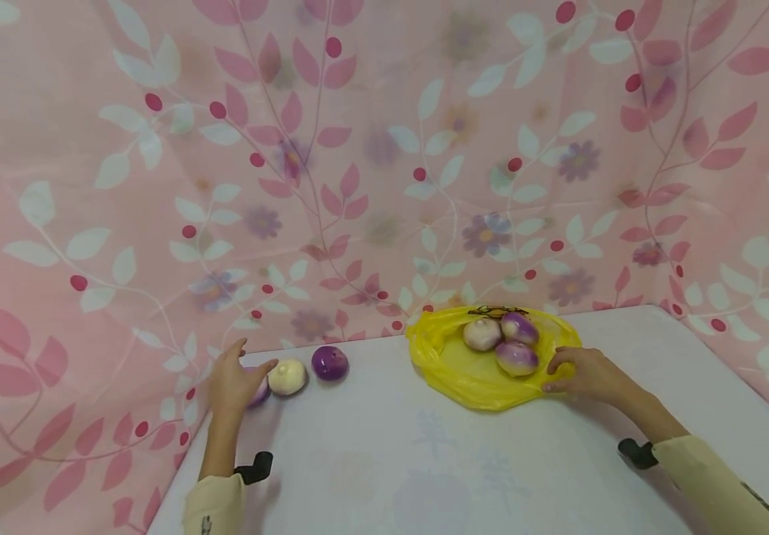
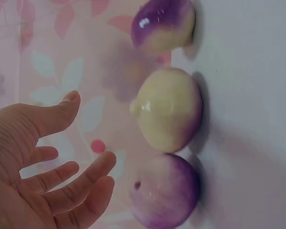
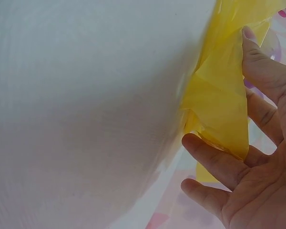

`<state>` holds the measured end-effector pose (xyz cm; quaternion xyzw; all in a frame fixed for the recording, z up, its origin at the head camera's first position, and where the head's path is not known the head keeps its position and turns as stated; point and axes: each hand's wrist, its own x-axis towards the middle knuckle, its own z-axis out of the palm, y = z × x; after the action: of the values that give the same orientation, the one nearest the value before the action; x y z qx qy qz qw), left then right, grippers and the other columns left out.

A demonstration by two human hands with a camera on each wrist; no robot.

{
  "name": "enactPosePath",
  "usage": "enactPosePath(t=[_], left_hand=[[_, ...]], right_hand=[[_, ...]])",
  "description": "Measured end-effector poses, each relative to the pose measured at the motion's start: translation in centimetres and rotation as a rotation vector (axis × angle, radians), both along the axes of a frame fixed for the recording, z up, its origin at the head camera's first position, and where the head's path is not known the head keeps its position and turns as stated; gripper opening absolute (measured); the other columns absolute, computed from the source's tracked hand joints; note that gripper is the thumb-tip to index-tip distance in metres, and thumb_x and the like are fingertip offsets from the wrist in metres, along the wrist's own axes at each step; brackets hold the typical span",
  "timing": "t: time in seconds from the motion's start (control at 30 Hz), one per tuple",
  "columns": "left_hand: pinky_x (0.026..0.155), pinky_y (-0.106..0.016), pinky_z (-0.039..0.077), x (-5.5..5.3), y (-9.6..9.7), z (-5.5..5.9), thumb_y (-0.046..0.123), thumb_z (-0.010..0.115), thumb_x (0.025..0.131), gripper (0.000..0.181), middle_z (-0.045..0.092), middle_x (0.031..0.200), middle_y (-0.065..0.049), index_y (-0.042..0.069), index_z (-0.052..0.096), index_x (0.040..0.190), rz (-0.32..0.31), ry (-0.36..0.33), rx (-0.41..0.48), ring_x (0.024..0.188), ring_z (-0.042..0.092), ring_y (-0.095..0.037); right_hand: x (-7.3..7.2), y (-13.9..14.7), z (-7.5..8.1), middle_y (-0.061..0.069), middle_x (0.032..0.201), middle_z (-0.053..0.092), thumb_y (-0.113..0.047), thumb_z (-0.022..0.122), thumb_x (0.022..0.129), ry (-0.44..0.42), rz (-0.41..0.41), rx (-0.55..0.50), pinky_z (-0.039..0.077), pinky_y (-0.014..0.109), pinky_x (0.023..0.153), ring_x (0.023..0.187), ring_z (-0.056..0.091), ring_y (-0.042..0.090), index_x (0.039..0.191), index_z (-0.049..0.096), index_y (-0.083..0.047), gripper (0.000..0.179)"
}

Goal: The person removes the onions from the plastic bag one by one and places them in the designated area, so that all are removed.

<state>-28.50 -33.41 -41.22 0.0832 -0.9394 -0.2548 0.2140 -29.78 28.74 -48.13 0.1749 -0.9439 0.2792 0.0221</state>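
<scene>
My left hand [image 1: 232, 383] is at the table's left side with fingers spread and nothing in it. Just beside it is a purple-and-white turnip [image 2: 165, 192], partly covered by the hand in the head view. A pale turnip [image 1: 287, 377] and a dark purple turnip [image 1: 330, 363] continue the row to the right. At the right, a yellow plastic bag [image 1: 454, 390] lies spread wide, with a whitish turnip [image 1: 481, 334] and two purple-and-white turnips [image 1: 516, 358] inside. My right hand [image 1: 588, 375] holds the bag's right edge between thumb and fingers.
A white table [image 1: 357, 453] bears everything, with faint printed marks near its front. Pink floral cloth [image 1: 371, 148] hangs right behind the table and along its sides. A dark lattice-like strip [image 1: 498, 310] shows at the bag's back rim.
</scene>
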Motion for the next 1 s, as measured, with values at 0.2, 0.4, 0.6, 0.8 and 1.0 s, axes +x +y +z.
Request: enactPosePath(t=[0.2, 0.4, 0.6, 0.8, 1.0], left_hand=[[0.085, -0.061, 0.046, -0.2, 2.9, 0.6, 0.038, 0.081, 0.081, 0.079, 0.054, 0.128, -0.027, 0.006, 0.046, 0.143, -0.034, 0.033, 0.002, 0.112, 0.053, -0.049], [0.088, -0.062, 0.046, -0.9, 6.4, 0.5, 0.045, 0.079, 0.081, 0.079, 0.055, 0.132, -0.021, 0.009, 0.047, 0.144, -0.079, 0.009, -0.009, 0.117, 0.053, -0.045], [0.093, -0.062, 0.045, -1.7, 9.7, 0.3, 0.043, 0.080, 0.079, 0.076, 0.054, 0.134, -0.021, 0.007, 0.052, 0.140, -0.149, 0.052, -0.001, 0.118, 0.053, -0.046], [0.092, -0.057, 0.048, -2.4, 12.7, -0.1, 0.041, 0.084, 0.076, 0.077, 0.058, 0.130, -0.019, 0.004, 0.054, 0.137, -0.199, 0.094, 0.041, 0.114, 0.058, -0.042], [0.084, -0.053, 0.053, -2.6, 15.7, -0.7, 0.042, 0.085, 0.075, 0.077, 0.063, 0.125, -0.014, 0.008, 0.056, 0.138, -0.255, 0.089, 0.101, 0.101, 0.064, -0.034]], right_hand=[[-0.1, -0.1, 0.1, 0.018, 0.119, 0.064, -0.050, 0.082, 0.076, 0.004, -0.001, -0.003, 0.042, 0.064, 0.095, 0.111, 0.055, 0.044, 0.090, 0.071, -0.017, 0.037], [0.2, -0.2, 0.0, 0.010, 0.112, 0.066, -0.050, 0.082, 0.075, -0.008, -0.007, -0.011, 0.046, 0.060, 0.091, 0.103, 0.058, 0.036, 0.089, 0.071, -0.017, 0.037], [0.0, -0.2, 0.0, 0.003, 0.103, 0.066, -0.049, 0.083, 0.074, 0.037, 0.010, -0.002, 0.049, 0.053, 0.086, 0.092, 0.058, 0.027, 0.088, 0.071, -0.017, 0.036], [0.1, -0.3, 0.3, 0.002, 0.102, 0.066, -0.048, 0.083, 0.075, 0.043, 0.025, -0.002, 0.049, 0.054, 0.087, 0.092, 0.058, 0.028, 0.089, 0.072, -0.017, 0.035], [0.3, -0.1, 0.2, 0.009, 0.107, 0.067, -0.046, 0.083, 0.076, 0.049, 0.037, -0.015, 0.046, 0.060, 0.091, 0.100, 0.059, 0.036, 0.089, 0.072, -0.015, 0.035]])
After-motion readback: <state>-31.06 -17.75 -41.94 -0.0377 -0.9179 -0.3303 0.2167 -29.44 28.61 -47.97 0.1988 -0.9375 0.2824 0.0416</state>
